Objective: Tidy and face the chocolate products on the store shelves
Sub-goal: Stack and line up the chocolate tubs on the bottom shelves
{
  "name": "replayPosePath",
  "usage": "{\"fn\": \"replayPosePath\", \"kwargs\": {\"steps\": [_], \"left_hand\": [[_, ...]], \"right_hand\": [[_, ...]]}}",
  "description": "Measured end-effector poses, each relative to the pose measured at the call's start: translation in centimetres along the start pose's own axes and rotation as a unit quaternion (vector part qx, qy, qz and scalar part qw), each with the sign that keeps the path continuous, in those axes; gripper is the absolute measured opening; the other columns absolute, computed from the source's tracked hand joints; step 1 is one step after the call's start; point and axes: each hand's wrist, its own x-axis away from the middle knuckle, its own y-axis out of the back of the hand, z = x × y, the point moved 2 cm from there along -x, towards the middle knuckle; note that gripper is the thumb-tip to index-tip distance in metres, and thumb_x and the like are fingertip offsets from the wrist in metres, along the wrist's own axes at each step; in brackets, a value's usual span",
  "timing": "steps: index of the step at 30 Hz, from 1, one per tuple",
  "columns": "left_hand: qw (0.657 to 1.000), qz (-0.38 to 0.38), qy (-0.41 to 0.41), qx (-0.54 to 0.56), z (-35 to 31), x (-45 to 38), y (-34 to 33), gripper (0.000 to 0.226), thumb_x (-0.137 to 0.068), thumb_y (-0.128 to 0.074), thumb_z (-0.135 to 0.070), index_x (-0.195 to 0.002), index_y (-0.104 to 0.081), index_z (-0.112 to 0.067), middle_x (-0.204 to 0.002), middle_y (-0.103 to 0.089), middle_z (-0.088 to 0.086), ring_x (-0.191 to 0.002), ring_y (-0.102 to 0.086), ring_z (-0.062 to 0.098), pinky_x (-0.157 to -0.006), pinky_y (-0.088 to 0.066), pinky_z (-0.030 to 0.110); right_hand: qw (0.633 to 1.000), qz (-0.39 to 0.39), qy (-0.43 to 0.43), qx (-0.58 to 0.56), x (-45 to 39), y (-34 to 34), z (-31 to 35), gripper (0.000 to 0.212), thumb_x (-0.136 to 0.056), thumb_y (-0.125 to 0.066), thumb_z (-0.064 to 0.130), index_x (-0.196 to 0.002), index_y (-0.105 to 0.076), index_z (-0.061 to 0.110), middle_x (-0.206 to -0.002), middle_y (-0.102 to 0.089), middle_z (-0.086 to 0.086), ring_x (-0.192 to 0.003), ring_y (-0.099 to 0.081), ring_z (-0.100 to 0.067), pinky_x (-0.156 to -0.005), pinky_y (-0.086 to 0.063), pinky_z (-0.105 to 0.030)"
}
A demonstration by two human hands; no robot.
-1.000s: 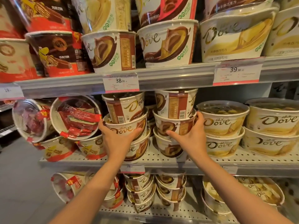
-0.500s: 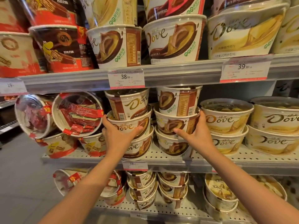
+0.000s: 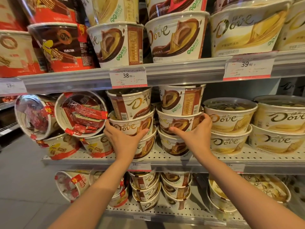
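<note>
The left hand (image 3: 123, 139) clasps the middle brown-and-white Dove chocolate tub (image 3: 132, 125); the right hand (image 3: 194, 134) clasps the neighbouring stack's middle tub (image 3: 178, 122).

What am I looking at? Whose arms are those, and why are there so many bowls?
There is no machine here. A person wears a camera on their head, so you see their own two arms reaching out. The bowls are tubs of chocolate stacked on shop shelves. The left hand grips the middle tub of the left brown stack. The right hand grips the middle tub of the right brown stack. Yellow tubs stand to the right, and tipped red tubs lean on the left. The white price tag shows 38.
</note>
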Motion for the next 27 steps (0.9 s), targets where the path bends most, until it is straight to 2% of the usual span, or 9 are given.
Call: {"fn": "replayPosePath", "kwargs": {"steps": [6, 10, 15, 17, 21, 24, 27], "left_hand": [[1.000, -0.008, -0.008, -0.019, 0.0, -0.1, 0.0, 0.129, -0.049, -0.089, -0.042, -0.144, -0.009, -0.009, -0.146, -0.020, 0.015, -0.138, -0.017, 0.028, -0.112, -0.018, 0.038], [1.000, 0.000, -0.013, -0.024, 0.3, -0.1, 0.1, 0.128, -0.051, -0.088, -0.043, -0.145, -0.008, -0.010, -0.147, -0.020, 0.015, -0.139, -0.016, 0.028, -0.113, -0.017, 0.039], [0.999, 0.022, -0.013, -0.019, 0.4, -0.1, 0.2, 0.129, -0.057, -0.085, -0.043, -0.148, 0.001, -0.011, -0.155, -0.010, 0.011, -0.143, -0.005, 0.023, -0.113, -0.008, 0.033], [0.999, 0.030, -0.014, -0.024, 0.4, -0.1, 0.2, 0.129, -0.059, -0.084, -0.045, -0.148, 0.004, -0.011, -0.156, -0.008, 0.010, -0.144, -0.004, 0.023, -0.114, -0.008, 0.033], [0.998, 0.039, -0.021, -0.035, 0.2, 0.1, 0.4, 0.126, -0.062, -0.082, -0.045, -0.148, 0.003, -0.009, -0.155, -0.010, 0.011, -0.143, -0.008, 0.023, -0.113, -0.010, 0.031], [0.999, 0.032, -0.020, -0.033, 0.0, 0.1, 0.9, 0.126, -0.059, -0.083, -0.046, -0.148, -0.002, -0.011, -0.153, -0.014, 0.012, -0.142, -0.011, 0.024, -0.115, -0.015, 0.038], [0.999, 0.010, -0.049, -0.017, -0.7, 0.6, 1.7, 0.120, -0.057, -0.083, -0.047, -0.146, -0.009, -0.014, -0.146, -0.020, 0.010, -0.136, -0.021, 0.022, -0.111, -0.025, 0.037]], "right_hand": [[0.999, 0.042, -0.002, -0.028, -0.3, 0.9, -0.9, 0.111, -0.055, -0.085, 0.045, -0.141, -0.023, 0.014, -0.141, -0.041, -0.004, -0.129, -0.040, -0.018, -0.107, -0.036, -0.034], [0.998, 0.055, 0.016, -0.020, -0.2, 0.7, -0.9, 0.107, -0.062, -0.082, 0.042, -0.144, -0.020, 0.012, -0.144, -0.039, -0.004, -0.132, -0.037, -0.018, -0.107, -0.034, -0.033], [0.999, 0.026, 0.027, -0.004, -0.1, -0.3, -0.8, 0.123, -0.049, -0.087, 0.046, -0.144, -0.017, 0.014, -0.145, -0.033, -0.003, -0.135, -0.031, -0.017, -0.112, -0.031, -0.038], [0.999, 0.021, 0.030, 0.006, -0.1, -0.4, -0.9, 0.123, -0.049, -0.088, 0.044, -0.145, -0.017, 0.013, -0.146, -0.032, -0.004, -0.136, -0.031, -0.018, -0.112, -0.031, -0.040], [0.999, 0.024, 0.041, 0.007, -0.1, -0.5, -0.8, 0.118, -0.052, -0.087, 0.043, -0.144, -0.019, 0.015, -0.145, -0.035, -0.002, -0.134, -0.033, -0.016, -0.112, -0.031, -0.037], [0.998, 0.021, 0.051, 0.020, 0.0, -0.4, -0.6, 0.115, -0.055, -0.086, 0.043, -0.145, -0.019, 0.015, -0.146, -0.033, -0.003, -0.135, -0.030, -0.016, -0.110, -0.026, -0.028], [0.999, -0.005, 0.046, 0.016, 0.6, 0.5, 0.1, 0.112, -0.062, -0.082, 0.044, -0.147, -0.015, 0.014, -0.148, -0.027, -0.005, -0.137, -0.025, -0.018, -0.110, -0.025, -0.030]]}}
